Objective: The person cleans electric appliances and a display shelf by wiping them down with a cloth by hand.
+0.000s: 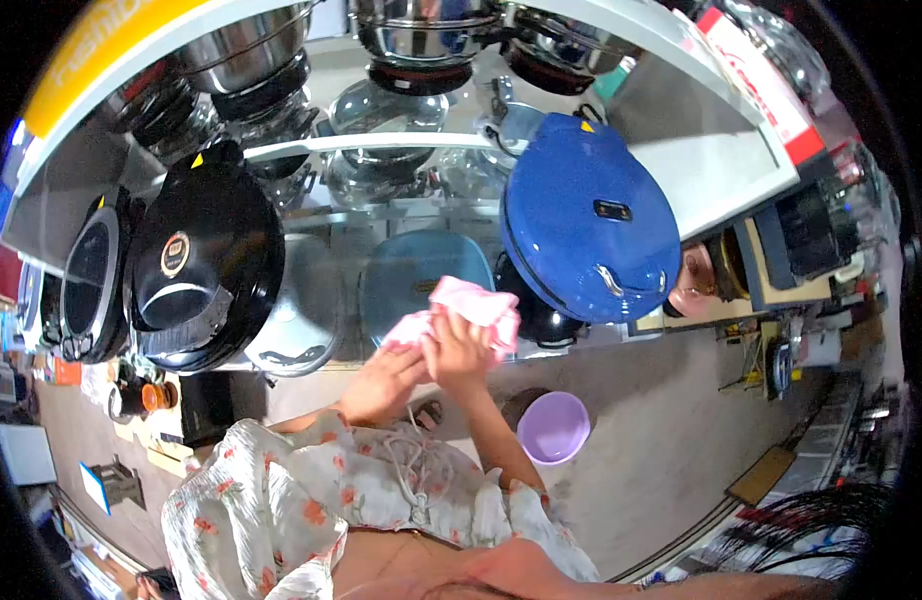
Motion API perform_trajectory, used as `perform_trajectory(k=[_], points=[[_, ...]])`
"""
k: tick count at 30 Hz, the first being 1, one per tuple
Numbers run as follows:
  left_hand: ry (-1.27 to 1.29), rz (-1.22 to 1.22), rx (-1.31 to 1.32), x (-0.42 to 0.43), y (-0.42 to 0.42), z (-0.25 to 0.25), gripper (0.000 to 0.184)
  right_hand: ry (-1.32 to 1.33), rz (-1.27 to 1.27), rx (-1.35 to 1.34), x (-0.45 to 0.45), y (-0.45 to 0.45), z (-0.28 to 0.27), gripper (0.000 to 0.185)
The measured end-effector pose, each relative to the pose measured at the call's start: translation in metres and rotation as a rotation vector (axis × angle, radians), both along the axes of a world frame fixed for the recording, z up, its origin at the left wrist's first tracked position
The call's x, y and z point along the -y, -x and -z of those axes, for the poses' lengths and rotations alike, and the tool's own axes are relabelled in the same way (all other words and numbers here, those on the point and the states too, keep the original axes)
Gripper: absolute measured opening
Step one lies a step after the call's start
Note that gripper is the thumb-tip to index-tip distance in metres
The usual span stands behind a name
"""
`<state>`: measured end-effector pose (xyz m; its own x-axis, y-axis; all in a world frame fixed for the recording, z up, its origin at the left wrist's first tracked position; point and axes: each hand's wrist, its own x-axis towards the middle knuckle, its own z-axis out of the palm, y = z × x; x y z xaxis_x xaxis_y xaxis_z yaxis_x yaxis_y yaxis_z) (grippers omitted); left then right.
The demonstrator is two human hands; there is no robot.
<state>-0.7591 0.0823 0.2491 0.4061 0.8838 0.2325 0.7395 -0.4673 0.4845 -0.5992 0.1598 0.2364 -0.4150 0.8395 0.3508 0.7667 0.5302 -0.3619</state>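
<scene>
Count: pink cloth, 1; bare hands, 2; purple basin, 1; blue electric griddle, 1; upper steel pots, 3.

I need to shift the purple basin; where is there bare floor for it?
The widest bare patch is the floor right of the purple basin, reaching toward the brown mat-like piece. Above, it's crowded: black griddle left, blue griddle right, steel pots at the back. I can't tell whether the glass between the griddles is free.
</scene>
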Motion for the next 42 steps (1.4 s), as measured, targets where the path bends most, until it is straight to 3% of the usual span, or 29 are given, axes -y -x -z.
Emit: perform_trajectory(k=[2,5,7,9,11,13,16,17,22,23,26,27,28,29,31,33,35,37,38,39,41,42], points=[[0.040,-0.052,0.074,0.011,0.021,-0.006,0.046,0.128,-0.176,0.011,-0.008,0.025,-0.009,0.056],[0.058,-0.085,0.186,0.029,0.049,-0.012,0.043,0.107,-0.210,0.098,-0.033,0.019,-0.010,0.065],[0.061,-0.121,0.221,0.039,0.061,-0.012,0.042,0.155,0.017,0.036,-0.062,0.012,0.001,0.069],[0.029,-0.156,0.284,0.051,0.071,-0.004,0.044,-0.041,0.059,0.111,-0.091,0.012,0.004,0.065],[0.075,-0.197,0.302,0.064,0.081,0.000,0.045,-0.057,0.128,0.176,-0.099,0.036,0.010,0.054],[0.041,-0.270,0.297,0.074,0.085,0.006,0.039,0.035,0.003,0.061,-0.090,0.080,0.010,0.036],[0.028,-0.373,0.266,0.085,0.089,0.003,0.028,0.152,-0.317,0.159,-0.045,0.143,0.008,0.037],[0.024,-0.389,0.263,0.087,0.093,0.002,0.026,0.026,-0.386,0.158,-0.023,0.151,0.022,0.040],[0.037,-0.535,0.276,0.112,0.114,0.000,0.029,0.099,-0.690,0.018,-0.039,0.095,0.027,0.039],[0.047,-0.564,0.266,0.118,0.117,-0.005,0.027,0.230,-0.478,0.177,-0.060,0.088,0.029,0.039],[0.077,-0.630,0.232,0.132,0.118,0.000,0.025,-0.006,0.009,0.338,-0.120,0.098,0.011,0.051],[0.081,-0.649,0.220,0.135,0.117,0.006,0.024,0.004,-0.004,0.279,-0.128,0.117,-0.018,0.056],[0.060,-0.621,0.196,0.137,0.117,0.012,0.024,0.042,-0.111,0.159,-0.144,0.130,-0.015,0.040],[0.041,-0.590,0.172,0.138,0.117,0.018,0.024,0.281,-0.146,0.064,-0.185,0.149,0.019,0.048],[0.017,-0.548,0.157,0.140,0.120,0.022,0.024,0.689,0.191,-0.494,-0.142,0.210,-0.006,0.048],[0.008,-0.525,0.180,0.138,0.122,0.023,0.024,0.214,-0.180,0.130,-0.121,0.221,0.047,0.046],[0.023,-0.574,0.230,0.139,0.127,0.020,0.023,0.121,-0.380,0.660,-0.080,0.201,0.038,0.040],[0.063,-0.663,0.292,0.145,0.133,0.016,0.022,0.271,-0.812,0.367,-0.074,0.160,0.010,0.041],[0.069,-0.689,0.299,0.147,0.137,0.015,0.022,0.237,-0.899,0.161,-0.089,0.140,0.031,0.037],[0.080,-0.715,0.303,0.150,0.139,0.015,0.022,0.282,-0.878,0.092,-0.102,0.132,0.009,0.030],[0.092,-0.731,0.291,0.155,0.143,0.018,0.022,0.318,-0.663,0.018,-0.158,0.124,0.017,0.030],[0.092,-0.720,0.273,0.156,0.144,0.019,0.022,0.272,-0.447,-0.033,-0.179,0.124,0.031,0.031]])
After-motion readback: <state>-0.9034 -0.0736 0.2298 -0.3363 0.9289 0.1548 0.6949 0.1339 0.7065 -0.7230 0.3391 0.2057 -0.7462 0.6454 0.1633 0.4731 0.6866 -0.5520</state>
